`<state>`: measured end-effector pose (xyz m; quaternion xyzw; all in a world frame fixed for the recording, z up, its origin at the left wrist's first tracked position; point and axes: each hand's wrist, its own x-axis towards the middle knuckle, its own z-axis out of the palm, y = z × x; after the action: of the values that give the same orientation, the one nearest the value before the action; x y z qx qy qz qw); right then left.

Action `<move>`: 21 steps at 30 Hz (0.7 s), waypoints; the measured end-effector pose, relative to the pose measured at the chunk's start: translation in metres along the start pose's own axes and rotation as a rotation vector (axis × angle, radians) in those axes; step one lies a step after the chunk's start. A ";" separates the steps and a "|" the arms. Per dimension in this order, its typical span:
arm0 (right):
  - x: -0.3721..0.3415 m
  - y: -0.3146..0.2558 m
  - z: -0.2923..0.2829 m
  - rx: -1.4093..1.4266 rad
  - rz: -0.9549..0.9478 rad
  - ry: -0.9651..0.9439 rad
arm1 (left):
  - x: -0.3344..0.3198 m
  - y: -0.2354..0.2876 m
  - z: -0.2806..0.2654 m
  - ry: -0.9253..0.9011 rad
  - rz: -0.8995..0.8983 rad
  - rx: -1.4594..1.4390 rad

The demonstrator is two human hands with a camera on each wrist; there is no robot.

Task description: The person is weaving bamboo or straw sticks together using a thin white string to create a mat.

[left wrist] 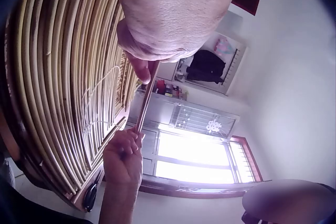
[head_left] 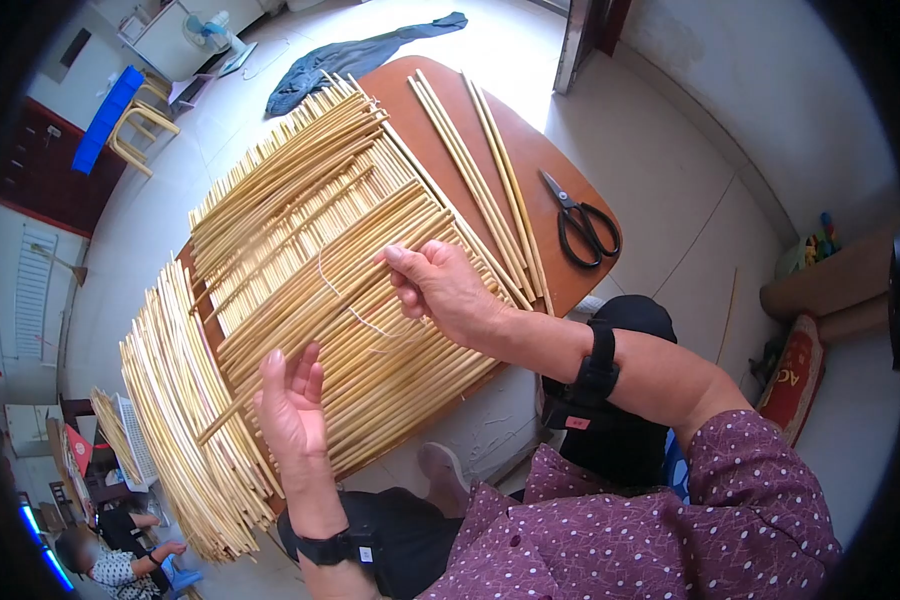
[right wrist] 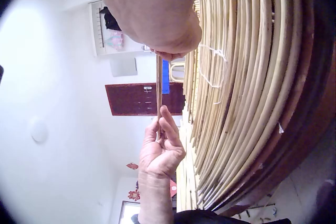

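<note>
As seen from the head, right hand (head_left: 450,290): pinching a stick (head_left: 228,415) above the laid sticks (head_left: 410,375).
Left hand (head_left: 295,405): holding it between thumb and fingers.
Scissors (head_left: 569,208): lying on the table (head_left: 530,160).
Left wrist view, stick: reaching from hand to hand.
Right wrist view, white string (right wrist: 220,54): looped over the laid sticks.

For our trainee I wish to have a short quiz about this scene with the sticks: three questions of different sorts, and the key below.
1. True or false: the scissors lie on the brown table.
2. Choose one. The string over the sticks is: a) red, b) blue, c) white.
3. In the head view, which of the person's hands is nearer to the scissors?

Key:
1. True.
2. c.
3. The right hand.
</note>
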<state>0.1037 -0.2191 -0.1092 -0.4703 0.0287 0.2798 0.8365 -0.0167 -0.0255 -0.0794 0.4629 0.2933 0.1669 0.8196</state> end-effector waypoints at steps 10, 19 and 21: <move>0.000 -0.002 -0.001 -0.002 0.005 0.001 | 0.001 -0.003 0.002 0.023 0.015 0.005; -0.001 -0.013 -0.005 0.144 0.049 0.079 | 0.001 -0.007 0.007 -0.061 -0.007 -0.034; 0.005 -0.012 -0.012 0.149 0.052 0.100 | -0.006 0.002 0.017 -0.075 -0.055 0.012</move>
<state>0.1162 -0.2309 -0.1083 -0.4194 0.1036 0.2748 0.8590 -0.0107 -0.0394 -0.0690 0.4654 0.2758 0.1250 0.8317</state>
